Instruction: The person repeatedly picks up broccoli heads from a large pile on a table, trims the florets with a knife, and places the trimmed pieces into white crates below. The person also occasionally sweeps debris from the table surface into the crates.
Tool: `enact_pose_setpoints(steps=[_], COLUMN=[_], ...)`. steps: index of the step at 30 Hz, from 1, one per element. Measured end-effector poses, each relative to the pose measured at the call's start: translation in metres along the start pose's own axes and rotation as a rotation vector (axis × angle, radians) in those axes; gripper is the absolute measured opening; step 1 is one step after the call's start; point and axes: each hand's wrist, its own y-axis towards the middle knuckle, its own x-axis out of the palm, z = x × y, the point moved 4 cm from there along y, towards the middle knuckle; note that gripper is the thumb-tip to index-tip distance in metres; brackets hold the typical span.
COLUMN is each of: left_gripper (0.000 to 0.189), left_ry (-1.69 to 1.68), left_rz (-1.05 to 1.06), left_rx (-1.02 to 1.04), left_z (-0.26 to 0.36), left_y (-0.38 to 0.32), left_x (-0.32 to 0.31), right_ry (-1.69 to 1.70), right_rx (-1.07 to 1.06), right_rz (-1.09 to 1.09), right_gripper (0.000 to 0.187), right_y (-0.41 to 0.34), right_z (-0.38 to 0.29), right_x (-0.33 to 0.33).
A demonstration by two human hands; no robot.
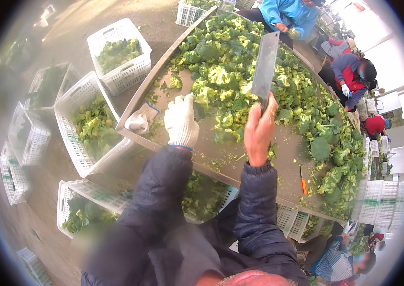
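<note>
My right hand (260, 130), bare, grips the handle of a wide-bladed cleaver (265, 66), whose blade points away from me over the heap of cut broccoli florets (220, 46). My left hand (181, 121), in a white knit glove with a blue cuff edge, rests at the near left edge of the heap with its fingers curled. Whether it holds a piece is hidden. A white cloth or glove (139, 121) lies at the table's left corner. To the right of my right hand, an orange-handled knife (303, 184) lies on the table among green crumbs.
A raised rim (152, 74) borders the table (209, 148). White plastic crates (128, 73) with broccoli trimmings stand on the floor at left, others below the near edge. A person in a blue jacket (291, 16) works across the table; several more people are at the right.
</note>
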Motion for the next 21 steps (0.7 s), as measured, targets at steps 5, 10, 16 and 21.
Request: enact_pose_setpoints(steps=[5, 10, 16, 21], left_gripper=[0.059, 0.057, 0.055, 0.060], left_ry=[0.003, -0.013, -0.027, -0.007], left_rz=[-0.022, -0.054, -0.057, -0.050], left_rx=[-0.025, -0.012, -0.006, -0.018], left_z=[-0.009, -0.009, -0.004, 0.002], left_y=[0.001, 0.002, -0.003, -0.006], left_x=[-0.006, -0.008, -0.008, -0.003], right_ry=[0.031, -0.108, -0.072, 0.029], right_rx=[-0.076, 0.184, 0.055, 0.141], right_rz=[0.103, -0.137, 0.002, 0.048], right_gripper=[0.050, 0.044, 0.048, 0.047], right_y=[0.027, 0.022, 0.000, -0.021], right_z=[0.060, 0.116, 0.062, 0.029], right_x=[0.099, 0.144, 0.060, 0.021])
